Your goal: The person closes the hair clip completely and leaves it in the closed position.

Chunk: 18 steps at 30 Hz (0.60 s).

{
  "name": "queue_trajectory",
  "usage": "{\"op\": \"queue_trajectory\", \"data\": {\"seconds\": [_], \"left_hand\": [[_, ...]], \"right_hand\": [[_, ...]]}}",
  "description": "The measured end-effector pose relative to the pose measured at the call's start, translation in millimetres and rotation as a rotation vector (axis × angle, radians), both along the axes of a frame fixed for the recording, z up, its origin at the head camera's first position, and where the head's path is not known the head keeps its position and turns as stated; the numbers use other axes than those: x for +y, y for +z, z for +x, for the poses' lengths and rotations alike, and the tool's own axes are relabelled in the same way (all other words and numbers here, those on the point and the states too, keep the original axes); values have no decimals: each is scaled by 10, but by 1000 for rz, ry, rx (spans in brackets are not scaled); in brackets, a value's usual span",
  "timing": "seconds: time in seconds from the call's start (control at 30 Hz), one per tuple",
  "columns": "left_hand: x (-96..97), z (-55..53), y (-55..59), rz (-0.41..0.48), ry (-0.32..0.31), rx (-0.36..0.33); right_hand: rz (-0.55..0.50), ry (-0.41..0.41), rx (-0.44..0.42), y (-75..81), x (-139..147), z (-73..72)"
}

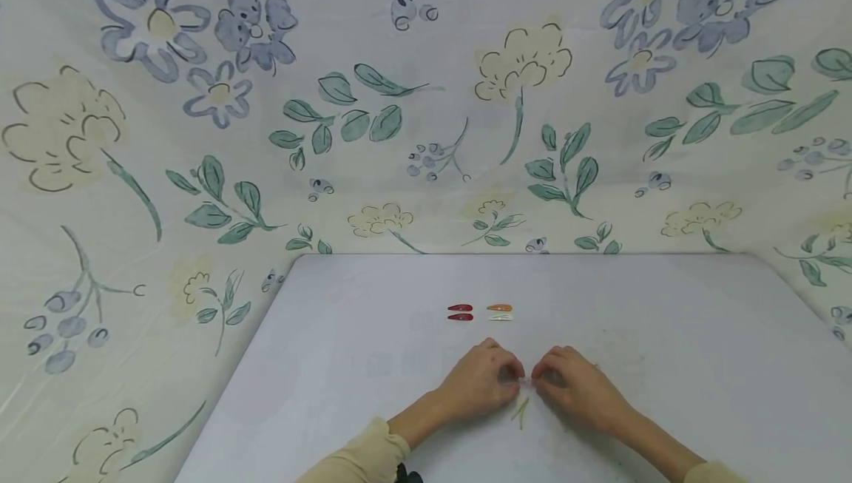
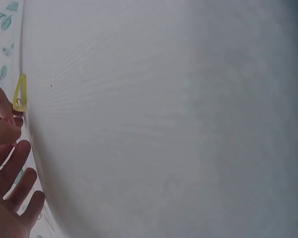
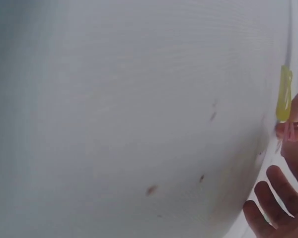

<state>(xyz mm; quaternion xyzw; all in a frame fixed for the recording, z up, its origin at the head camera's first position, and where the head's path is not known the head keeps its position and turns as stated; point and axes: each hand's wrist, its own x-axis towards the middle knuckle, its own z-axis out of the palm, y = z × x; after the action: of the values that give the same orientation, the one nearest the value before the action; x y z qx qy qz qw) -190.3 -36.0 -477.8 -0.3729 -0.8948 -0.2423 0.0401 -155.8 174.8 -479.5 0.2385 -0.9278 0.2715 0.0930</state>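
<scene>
- Hands: I see both grasping. The left hand (image 1: 481,381) and the right hand (image 1: 580,388) meet fingertip to fingertip at a small pink piece (image 1: 526,381), each pinching it between thumb and forefinger.
- Remaining fingers: in the left wrist view I find the left hand's other fingers (image 2: 24,188) spread apart and clear of the piece.
- Pink piece position: between the two hands, above the near half of the surface (image 1: 319,372).
- Yellow clip (image 1: 522,410): directly beside the pink piece, on the person's side, its two arms parted in a narrow V. I cannot tell whether it is joined to that piece.
- Beyond the hands, I locate four clips in two columns: two red clips (image 1: 460,317) at left, an orange clip (image 1: 500,308) and a white clip (image 1: 501,317) at right, the orange one farther away.
- Background: a floral cloth (image 1: 452,128) behind the surface.
</scene>
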Motion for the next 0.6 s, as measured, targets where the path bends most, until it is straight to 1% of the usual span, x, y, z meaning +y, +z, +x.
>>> {"op": "queue_trajectory", "data": {"seconds": [0.07,0.13,0.43,0.6], "left_hand": [[-5,-5,2,16,12,5],[-12,-11,13,30,24,-5],[-47,-55,90,83,63,-43],[-79,-63,141,133,97,-106]], "right_hand": [[-6,-5,-19,18,-7,-10],[-7,-9,-46,38,-15,-20],[-49,-77,-183,108,-106,-80],[-108,-116,-224,122,-183,-110]]}}
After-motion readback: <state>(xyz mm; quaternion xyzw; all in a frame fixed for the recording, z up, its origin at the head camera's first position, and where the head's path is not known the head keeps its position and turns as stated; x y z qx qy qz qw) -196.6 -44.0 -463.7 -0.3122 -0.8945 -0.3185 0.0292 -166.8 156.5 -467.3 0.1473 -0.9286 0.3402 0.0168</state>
